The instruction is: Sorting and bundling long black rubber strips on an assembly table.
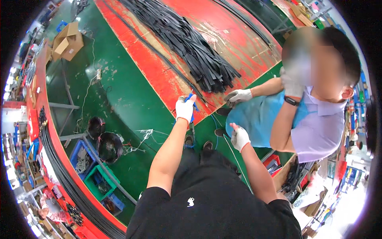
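Blue tool [192,104] sits clamped in the left hand [185,108] fingers; right hand [240,138] fingers curl closed, empty.

Both the left hand [185,108] and the right hand [240,137] wore white knitted cloth gloves with red cuffs. The black strips [187,42] looked like matt rubber. The red tabletop [167,75] was worn painted wood, scuffed pale. The green floor [119,95] shone glossy. The boxes [67,40] were brown cardboard.

cardboard box [67,40] – far left | blue crate [81,158] + green crate [97,181] – floor | co-worker [314,119] rt
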Action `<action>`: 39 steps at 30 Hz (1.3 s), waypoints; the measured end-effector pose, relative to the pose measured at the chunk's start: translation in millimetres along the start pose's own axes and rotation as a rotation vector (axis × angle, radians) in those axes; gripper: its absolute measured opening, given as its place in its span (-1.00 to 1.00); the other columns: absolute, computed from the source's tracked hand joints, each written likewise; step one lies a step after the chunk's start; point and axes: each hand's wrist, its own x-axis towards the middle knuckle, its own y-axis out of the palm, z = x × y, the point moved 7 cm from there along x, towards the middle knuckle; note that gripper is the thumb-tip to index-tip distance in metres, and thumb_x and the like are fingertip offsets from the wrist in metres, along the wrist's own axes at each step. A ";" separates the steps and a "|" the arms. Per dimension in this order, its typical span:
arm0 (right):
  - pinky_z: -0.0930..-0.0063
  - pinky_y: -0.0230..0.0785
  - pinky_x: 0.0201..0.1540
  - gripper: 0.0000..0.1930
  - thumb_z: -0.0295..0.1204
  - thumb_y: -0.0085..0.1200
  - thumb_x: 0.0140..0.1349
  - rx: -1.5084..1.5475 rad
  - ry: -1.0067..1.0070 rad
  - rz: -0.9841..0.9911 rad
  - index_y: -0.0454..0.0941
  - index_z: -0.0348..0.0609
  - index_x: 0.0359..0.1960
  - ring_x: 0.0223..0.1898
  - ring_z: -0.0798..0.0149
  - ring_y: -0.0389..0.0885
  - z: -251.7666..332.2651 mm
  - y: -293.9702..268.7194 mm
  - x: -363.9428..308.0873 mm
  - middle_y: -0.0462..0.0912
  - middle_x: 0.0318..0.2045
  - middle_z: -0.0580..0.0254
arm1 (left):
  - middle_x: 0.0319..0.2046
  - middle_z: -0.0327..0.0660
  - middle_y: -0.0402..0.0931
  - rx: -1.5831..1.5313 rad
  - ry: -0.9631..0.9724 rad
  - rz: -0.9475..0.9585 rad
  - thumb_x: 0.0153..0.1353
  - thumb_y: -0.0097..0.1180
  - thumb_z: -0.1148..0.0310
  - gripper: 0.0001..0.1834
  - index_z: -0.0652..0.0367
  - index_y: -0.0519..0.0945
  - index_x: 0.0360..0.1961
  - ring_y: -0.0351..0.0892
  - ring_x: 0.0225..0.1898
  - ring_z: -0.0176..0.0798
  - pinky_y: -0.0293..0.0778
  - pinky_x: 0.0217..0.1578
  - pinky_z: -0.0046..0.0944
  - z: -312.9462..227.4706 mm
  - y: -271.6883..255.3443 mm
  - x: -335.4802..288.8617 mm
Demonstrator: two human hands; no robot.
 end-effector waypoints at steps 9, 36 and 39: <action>0.46 -0.05 -0.63 -0.78 -0.12 0.19 0.45 0.097 -0.007 -0.007 0.59 0.09 -0.06 -0.71 0.48 0.13 7.1 26.0 -19.3 0.27 -0.64 0.58 | -0.45 -0.30 0.52 0.285 -0.279 0.347 0.38 0.25 0.15 -0.69 0.21 0.61 -0.12 0.49 -0.49 -0.38 0.43 -0.43 -0.24 66.2 23.1 -22.7; 0.38 0.01 -0.64 -0.75 -0.03 0.06 0.49 -0.082 -0.051 0.073 0.62 0.17 -0.19 -0.68 0.43 0.21 -4.6 34.6 113.6 0.27 -0.64 0.53 | -0.11 0.01 0.75 0.892 0.000 0.403 0.18 0.35 0.13 -0.61 0.19 0.72 -0.10 0.74 -0.03 -0.01 0.59 0.05 -0.09 48.3 16.9 -91.6; 0.40 0.00 -0.64 -0.79 -0.06 0.01 0.51 -0.069 0.045 0.132 0.59 0.20 -0.12 -0.69 0.45 0.17 1.3 53.2 96.7 0.23 -0.66 0.56 | -0.04 -0.07 0.71 0.876 0.316 0.659 0.22 0.36 0.19 -0.59 0.22 0.69 0.00 0.70 0.03 -0.05 0.56 0.13 -0.12 79.4 47.0 -110.6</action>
